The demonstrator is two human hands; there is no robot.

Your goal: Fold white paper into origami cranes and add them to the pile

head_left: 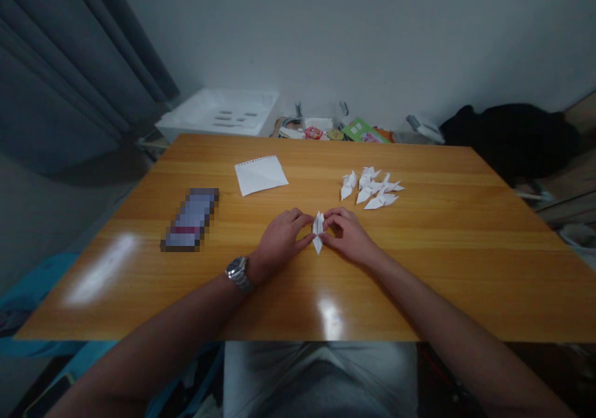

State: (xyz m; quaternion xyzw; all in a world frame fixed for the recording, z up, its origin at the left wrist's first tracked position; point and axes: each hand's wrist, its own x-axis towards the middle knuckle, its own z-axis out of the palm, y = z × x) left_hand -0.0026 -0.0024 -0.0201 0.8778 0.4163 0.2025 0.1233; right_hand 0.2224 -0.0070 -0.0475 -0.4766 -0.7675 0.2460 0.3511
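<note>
Between my two hands, at the middle of the wooden table [447, 269], is a small folded white paper [318, 228], long and narrow with pointed ends. My left hand [284, 238], with a metal watch [238, 272] at its wrist, pinches the paper's left edge between thumb and fingers. On the opposite edge, my right hand [348, 235] pinches it in the same way. Beyond my right hand lie several white folded paper cranes [372, 187] in a loose group.
A sheet of white paper [261, 174] with a perforated edge lies at the back left. Nearer the left side is a pixelated phone [190, 219]. Behind the table stand a white plastic tray [223, 110] and a green booklet [361, 130] among clutter, with a black cloth-like heap [507, 138] at right.
</note>
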